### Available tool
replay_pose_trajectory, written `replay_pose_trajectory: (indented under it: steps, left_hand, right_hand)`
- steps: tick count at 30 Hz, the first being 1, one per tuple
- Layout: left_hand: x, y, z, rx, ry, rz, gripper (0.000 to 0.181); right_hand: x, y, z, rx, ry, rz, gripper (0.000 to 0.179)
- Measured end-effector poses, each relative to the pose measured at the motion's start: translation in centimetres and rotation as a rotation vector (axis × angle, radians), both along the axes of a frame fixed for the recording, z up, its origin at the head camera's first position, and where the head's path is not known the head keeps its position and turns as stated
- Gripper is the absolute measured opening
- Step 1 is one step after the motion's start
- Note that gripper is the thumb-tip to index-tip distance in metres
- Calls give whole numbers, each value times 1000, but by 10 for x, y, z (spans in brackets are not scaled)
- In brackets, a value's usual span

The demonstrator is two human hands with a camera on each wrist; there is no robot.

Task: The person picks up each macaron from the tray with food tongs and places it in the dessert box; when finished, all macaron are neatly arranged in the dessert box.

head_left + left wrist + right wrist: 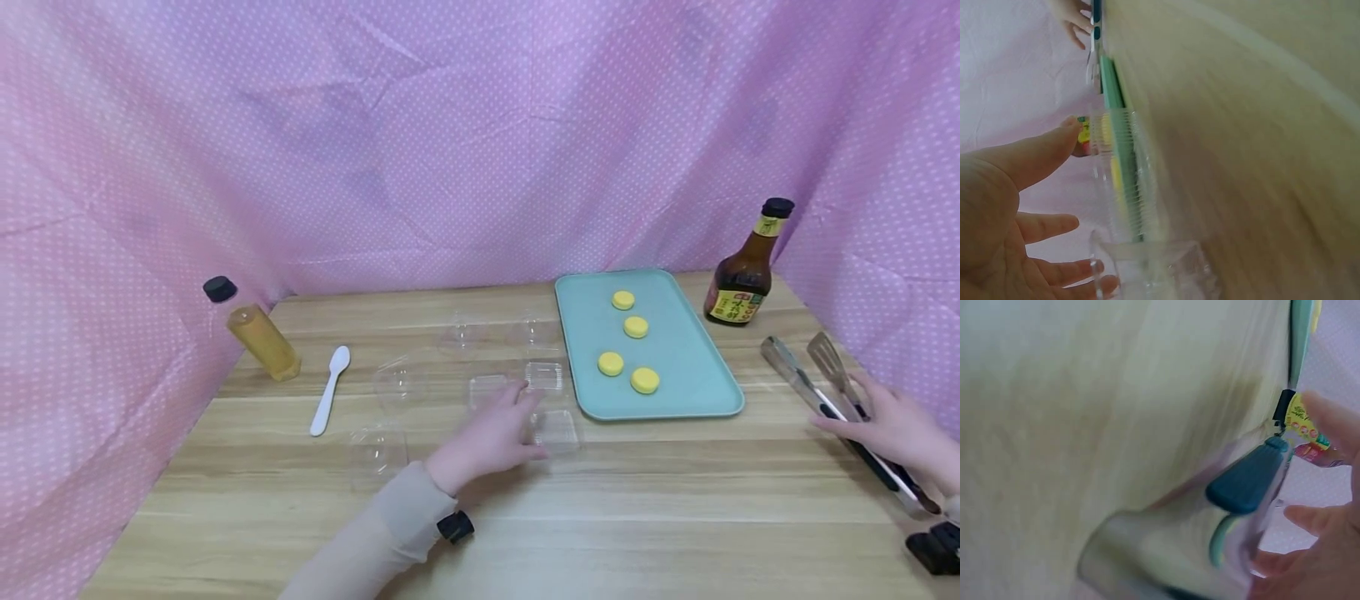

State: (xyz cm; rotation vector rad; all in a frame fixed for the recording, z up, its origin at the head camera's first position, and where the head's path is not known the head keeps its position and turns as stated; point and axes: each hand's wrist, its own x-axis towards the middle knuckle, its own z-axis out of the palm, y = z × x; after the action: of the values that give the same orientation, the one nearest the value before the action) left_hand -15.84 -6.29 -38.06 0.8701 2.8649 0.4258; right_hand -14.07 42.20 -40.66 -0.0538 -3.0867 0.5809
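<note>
My left hand (487,433) hovers over a group of small clear plastic containers (557,431), its fingers spread. In the left wrist view, the thumb and fingertips are right at the side of a ribbed clear container (1125,181). At the right edge, my right hand (896,425) reaches across metal tongs (783,357) with dark handles. Thumb and fingers are spread around the tongs' dark grip (1250,478) in the right wrist view, without closing on it. Several yellow round pieces (645,381) lie on a pale green tray (697,367) between the hands.
Behind the tongs stands a brown glass bottle (742,279) with a yellow label. On the left are a bottle of yellowish liquid (264,342) and a white spoon (328,396). More clear containers (378,454) lie left of my left hand. Pink dotted cloth (450,167) surrounds the wooden table (637,517).
</note>
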Motion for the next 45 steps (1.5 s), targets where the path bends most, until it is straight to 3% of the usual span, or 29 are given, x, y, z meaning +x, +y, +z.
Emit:
replay_pose_trajectory:
  steps: [5,11,23,35,41,45]
  left_hand:
    - [2,4,-1,-23,-1,-11,81]
    - [2,7,1,-24,-6,-19,79]
    - [1,12,1,-43,28,-23,76]
    - [-5,11,-3,12,35,-42,79]
    - [-8,12,-4,5,44,-39,81]
    - [-8,12,-4,7,33,-33,82]
  right_hand:
    - [-4,9,-4,11,-55,33,97]
    - [-7,13,-7,32,-90,-1,98]
    - [-8,9,-8,-11,-15,-21,80]
    - [-8,3,1,-13,71,-40,69]
    - [-10,5,4,-52,15,-92,79]
    - [-11,4,4,-76,22,-84,80]
